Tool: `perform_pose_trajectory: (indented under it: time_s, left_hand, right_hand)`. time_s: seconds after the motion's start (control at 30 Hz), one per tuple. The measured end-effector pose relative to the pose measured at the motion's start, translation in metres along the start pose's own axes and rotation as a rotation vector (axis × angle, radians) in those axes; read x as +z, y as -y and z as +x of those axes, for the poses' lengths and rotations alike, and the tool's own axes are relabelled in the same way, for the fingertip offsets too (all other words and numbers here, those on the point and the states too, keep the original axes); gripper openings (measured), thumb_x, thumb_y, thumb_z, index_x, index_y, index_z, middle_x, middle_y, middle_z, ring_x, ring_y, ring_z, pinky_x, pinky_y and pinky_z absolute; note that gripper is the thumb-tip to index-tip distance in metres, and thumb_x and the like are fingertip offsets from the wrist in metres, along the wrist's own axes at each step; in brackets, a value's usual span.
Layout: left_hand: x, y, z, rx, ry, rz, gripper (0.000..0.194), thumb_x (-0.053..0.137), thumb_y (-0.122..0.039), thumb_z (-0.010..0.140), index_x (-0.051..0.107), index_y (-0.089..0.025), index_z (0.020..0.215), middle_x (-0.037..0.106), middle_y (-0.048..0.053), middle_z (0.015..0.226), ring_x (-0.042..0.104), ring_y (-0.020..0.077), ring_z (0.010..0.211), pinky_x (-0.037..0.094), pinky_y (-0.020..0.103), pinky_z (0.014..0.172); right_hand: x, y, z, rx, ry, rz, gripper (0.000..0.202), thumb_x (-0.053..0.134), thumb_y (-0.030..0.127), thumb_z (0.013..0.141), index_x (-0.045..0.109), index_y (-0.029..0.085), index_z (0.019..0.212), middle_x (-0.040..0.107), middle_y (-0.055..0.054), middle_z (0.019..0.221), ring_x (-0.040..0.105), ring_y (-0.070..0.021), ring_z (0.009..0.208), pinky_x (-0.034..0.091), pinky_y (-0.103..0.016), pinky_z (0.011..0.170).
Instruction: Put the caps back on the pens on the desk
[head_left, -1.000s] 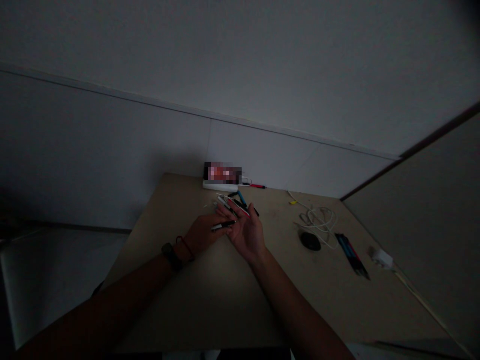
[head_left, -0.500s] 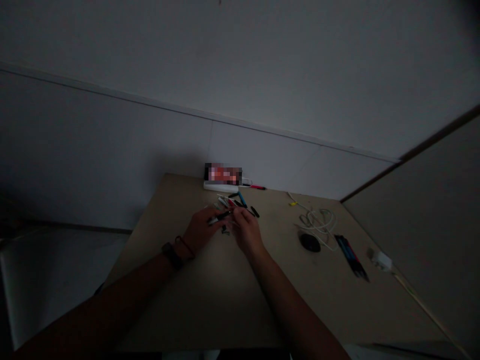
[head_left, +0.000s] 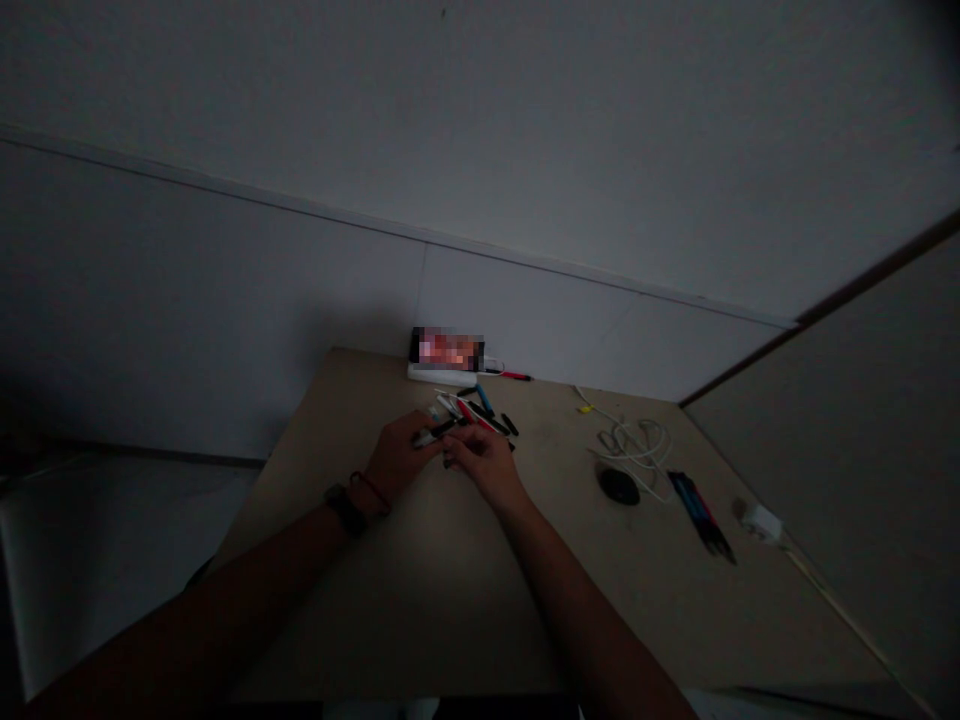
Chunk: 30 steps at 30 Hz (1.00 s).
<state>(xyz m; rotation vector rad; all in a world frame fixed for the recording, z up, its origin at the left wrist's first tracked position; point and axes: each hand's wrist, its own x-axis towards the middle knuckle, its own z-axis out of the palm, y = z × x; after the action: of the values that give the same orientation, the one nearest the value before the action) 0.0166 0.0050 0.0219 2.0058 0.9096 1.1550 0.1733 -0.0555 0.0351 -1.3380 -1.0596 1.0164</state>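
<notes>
My left hand (head_left: 406, 450) is closed around a pen (head_left: 435, 433) with a dark end and a pale barrel, slanting up to the right. Close beside it, my right hand (head_left: 484, 458) has its thumb and fingers drawn together near the pen. A small dark piece (head_left: 447, 462) shows at its fingertips, too dim to name. Just beyond the hands lies a loose pile of pen parts: a red piece (head_left: 464, 411), a blue piece (head_left: 484, 399), a black piece (head_left: 510, 425) and several pale ones.
A lit phone (head_left: 448, 349) leans on a white stand (head_left: 441, 376) by the wall, with a red pen (head_left: 516, 376) beside it. To the right on the table (head_left: 420, 600) are a coiled white cable (head_left: 637, 445), a black mouse (head_left: 619, 487), a row of pens (head_left: 701, 515) and a white plug (head_left: 763, 522).
My right hand has shifted down and left, covering the spot where small dark pieces lay, and more of the pile shows. My left hand still holds the pen in nearly the same place.
</notes>
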Motion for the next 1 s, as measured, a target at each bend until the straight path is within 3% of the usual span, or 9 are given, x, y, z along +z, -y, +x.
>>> perform_pose_trajectory:
  time_s: [0.17, 0.4, 0.57, 0.7, 1.0]
  left_hand:
    - [0.000, 0.000, 0.000, 0.000, -0.003, 0.021, 0.014, 0.073, -0.031, 0.082, 0.066, -0.019, 0.083, 0.068, 0.000, 0.079, 0.060, 0.0144, 0.072, 0.047, 0.024, 0.064]
    - [0.000, -0.005, 0.001, -0.001, 0.000, -0.032, 0.019, 0.069, -0.037, 0.086, 0.070, -0.019, 0.092, 0.072, 0.002, 0.085, 0.059, 0.0137, 0.068, 0.047, 0.025, 0.063]
    - [-0.002, -0.010, 0.000, -0.010, 0.008, -0.072, 0.024, 0.065, -0.039, 0.089, 0.071, -0.020, 0.103, 0.074, 0.003, 0.091, 0.063, 0.0147, 0.072, 0.050, 0.026, 0.066]
    - [-0.003, -0.011, 0.000, -0.002, 0.020, -0.079, 0.025, 0.059, -0.037, 0.094, 0.073, -0.020, 0.106, 0.075, 0.005, 0.093, 0.067, 0.0165, 0.078, 0.053, 0.028, 0.071]
    - [-0.001, -0.008, 0.000, 0.000, 0.028, -0.051, 0.021, 0.063, -0.036, 0.091, 0.074, -0.021, 0.100, 0.076, 0.004, 0.091, 0.069, 0.0180, 0.081, 0.055, 0.030, 0.075]
  right_hand:
    - [-0.002, 0.001, 0.000, -0.034, 0.004, -0.061, 0.037, 0.080, 0.054, 0.071, 0.074, 0.018, 0.075, 0.070, -0.003, 0.065, 0.062, -0.0147, 0.055, 0.051, -0.025, 0.051]
    - [-0.004, 0.000, 0.001, -0.095, -0.097, -0.101, 0.035, 0.076, 0.052, 0.077, 0.074, 0.017, 0.077, 0.071, -0.004, 0.065, 0.062, -0.0151, 0.055, 0.050, -0.025, 0.051]
    - [-0.006, 0.008, 0.003, -0.089, -0.194, 0.062, 0.033, 0.081, 0.050, 0.072, 0.074, 0.020, 0.082, 0.076, -0.006, 0.077, 0.072, -0.0223, 0.069, 0.059, -0.032, 0.059]
    - [-0.009, 0.015, 0.003, -0.082, -0.227, 0.172, 0.031, 0.084, 0.046, 0.070, 0.074, 0.020, 0.084, 0.078, -0.007, 0.086, 0.074, -0.0218, 0.069, 0.061, -0.033, 0.061]
    - [-0.011, 0.021, 0.001, -0.125, -0.202, 0.067, 0.029, 0.082, 0.046, 0.072, 0.075, 0.021, 0.083, 0.077, -0.005, 0.081, 0.072, -0.0206, 0.067, 0.058, -0.031, 0.056]
